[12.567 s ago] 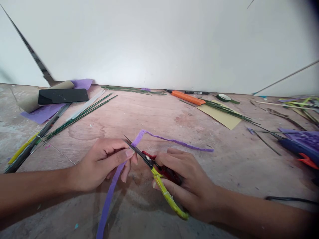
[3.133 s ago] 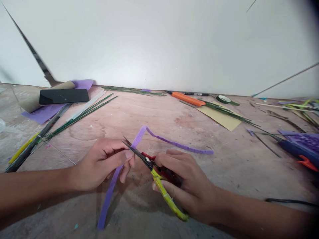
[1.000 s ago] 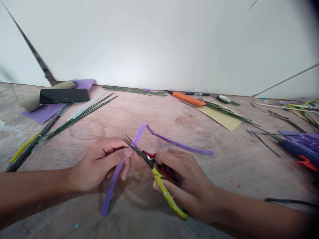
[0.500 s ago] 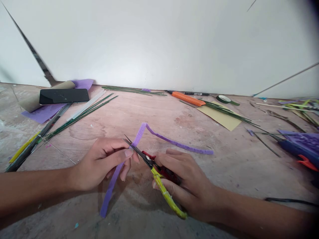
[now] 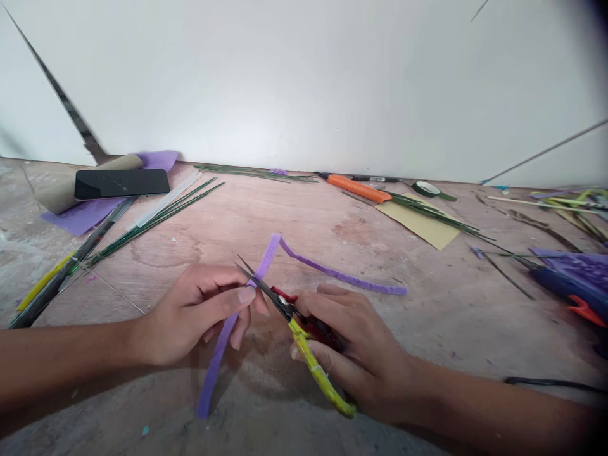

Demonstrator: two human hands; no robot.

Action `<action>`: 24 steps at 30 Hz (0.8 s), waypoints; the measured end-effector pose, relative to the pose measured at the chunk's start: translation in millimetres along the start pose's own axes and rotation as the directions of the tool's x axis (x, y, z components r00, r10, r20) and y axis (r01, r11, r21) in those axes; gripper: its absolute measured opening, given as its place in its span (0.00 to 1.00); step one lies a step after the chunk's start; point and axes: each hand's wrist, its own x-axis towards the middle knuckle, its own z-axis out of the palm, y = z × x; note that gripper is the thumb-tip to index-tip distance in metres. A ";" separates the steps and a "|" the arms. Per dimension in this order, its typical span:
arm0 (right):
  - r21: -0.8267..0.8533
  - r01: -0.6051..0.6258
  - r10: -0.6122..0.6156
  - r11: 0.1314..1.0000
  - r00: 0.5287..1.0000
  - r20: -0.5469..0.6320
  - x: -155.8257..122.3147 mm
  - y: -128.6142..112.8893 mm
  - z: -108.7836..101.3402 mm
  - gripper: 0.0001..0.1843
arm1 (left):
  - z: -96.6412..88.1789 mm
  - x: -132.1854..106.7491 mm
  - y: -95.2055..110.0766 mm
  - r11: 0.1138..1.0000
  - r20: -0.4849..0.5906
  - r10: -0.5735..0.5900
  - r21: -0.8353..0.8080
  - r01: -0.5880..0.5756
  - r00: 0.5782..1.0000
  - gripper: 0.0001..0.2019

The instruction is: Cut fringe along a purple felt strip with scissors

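Observation:
A narrow purple crepe paper strip (image 5: pixel 268 254) is pinched between the thumb and fingers of my left hand (image 5: pixel 204 313). One end hangs down below that hand; the other part folds over and lies to the right on the table. My right hand (image 5: pixel 354 345) grips scissors (image 5: pixel 317 370) with yellow and red handles. Their narrow dark blades are slightly apart and cross the strip just above my left thumb. My right fingers partly hide the red handle.
A black phone (image 5: pixel 122 184) rests on purple paper at the left, near green wires (image 5: pixel 156 218). Behind my hands lie an orange cutter (image 5: pixel 360 189), yellow paper (image 5: pixel 422 223) and a green tape roll (image 5: pixel 426 188). A dark blue tool (image 5: pixel 565 285) is at the right.
The strip's hanging end has swung slightly to the right. Both hands and the scissors are almost where they were.

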 end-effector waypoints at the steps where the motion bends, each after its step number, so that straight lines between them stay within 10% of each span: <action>1: -0.003 -0.010 0.010 1.000 1.000 0.000 0.1 -0.2 0.2 0.14 | 0.3 -0.3 0.3 1.000 -0.009 0.008 -0.001 -0.008 1.000 0.16; 24: 0.037 0.011 -0.012 0.999 1.000 0.015 -0.1 1.7 1.2 0.15 | -0.8 -1.1 -4.2 0.998 -0.034 0.040 -0.040 -0.042 0.999 0.14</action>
